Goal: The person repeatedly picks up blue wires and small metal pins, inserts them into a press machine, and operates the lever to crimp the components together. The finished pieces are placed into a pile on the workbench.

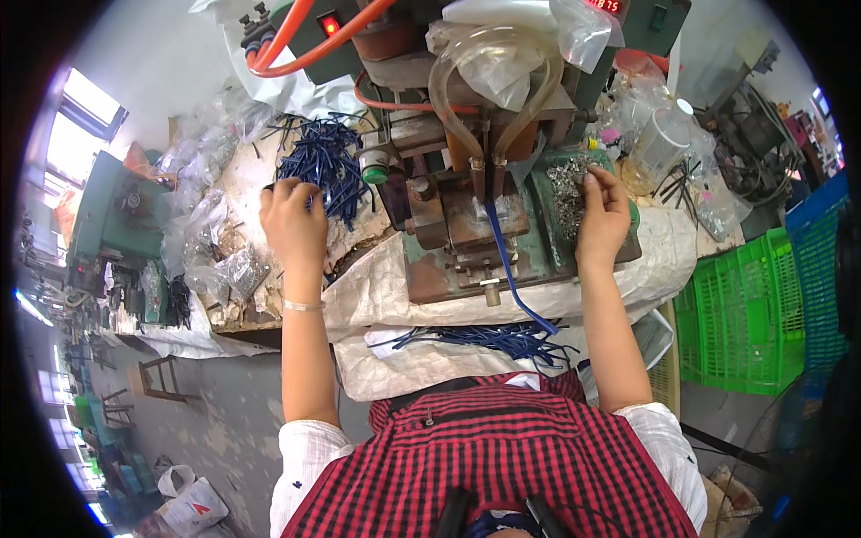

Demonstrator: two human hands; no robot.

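My left hand (pixel 294 220) is over the left edge of a tangled pile of dark blue strips (pixel 332 166), its fingers curled; whatever they hold is hidden. On the other side, my right hand (pixel 603 222) is at a green tray (pixel 536 202) heaped with small silvery metal pieces (pixel 569 193). Its thumb and forefinger are pinched together, and anything between them is too small to name. Between my hands stands a green bench press (pixel 421 273). A single blue strip (pixel 504 251) hangs from its die block (pixel 466 215), sloping down toward me, untouched by either hand.
More blue strips (pixel 489 339) lie on the white sheet (pixel 368 296) at the table's front. Clear plastic bags (pixel 202 220) crowd the left side. At the right stand a transparent jug (pixel 662 139) and green crates (pixel 740 309). Orange hoses (pixel 314 58) and clear tubes (pixel 438 85) run about the press.
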